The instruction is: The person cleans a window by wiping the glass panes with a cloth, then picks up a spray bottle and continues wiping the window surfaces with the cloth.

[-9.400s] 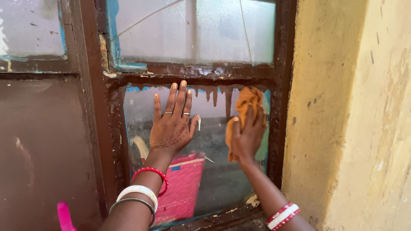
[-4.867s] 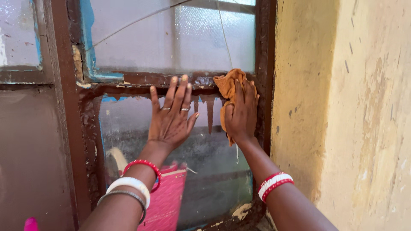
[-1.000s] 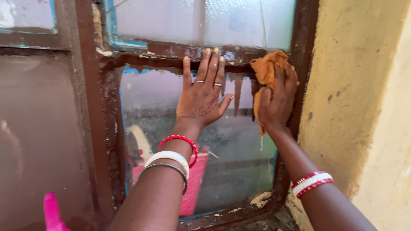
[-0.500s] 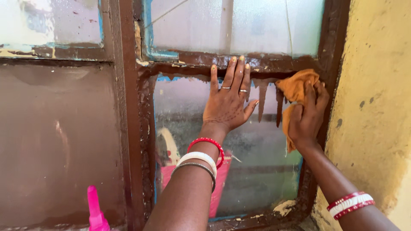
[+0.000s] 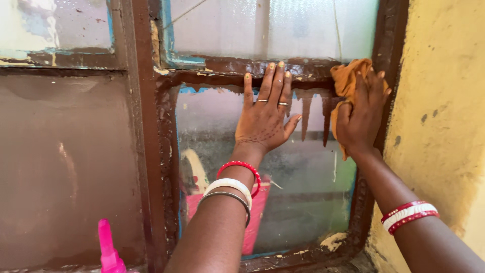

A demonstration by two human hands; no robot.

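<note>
Up at the top right corner of the lower pane, an orange cloth (image 5: 347, 83) is bunched against the brown window frame (image 5: 144, 151), its upper folds on the crossbar and a loose tail hanging down beside the wrist. The right hand (image 5: 361, 119) is closed over that cloth, fingers curled across it and pressing it to the glass and the painted wood. Just to its left, brown paint drips (image 5: 305, 111) run down from the crossbar onto the glass pane (image 5: 303, 192), between the two hands.

The left hand (image 5: 265, 121) lies flat and spread open on the same pane, holding nothing; its fingertips reach up onto the crossbar and two of its fingers wear rings. On the left wrist sit a red bangle (image 5: 241, 167), a white one and a thin metal one; the right forearm carries a red and white bangle (image 5: 409, 215).

Through the cloudy glass a pink shape (image 5: 255, 217) shows low down, too blurred to tell what it is. At the bottom left edge, the tip of a pink spray bottle (image 5: 107, 250) stands in front of the neighbouring brown panel. A rough yellow wall (image 5: 444, 101) runs along the right of the frame.
</note>
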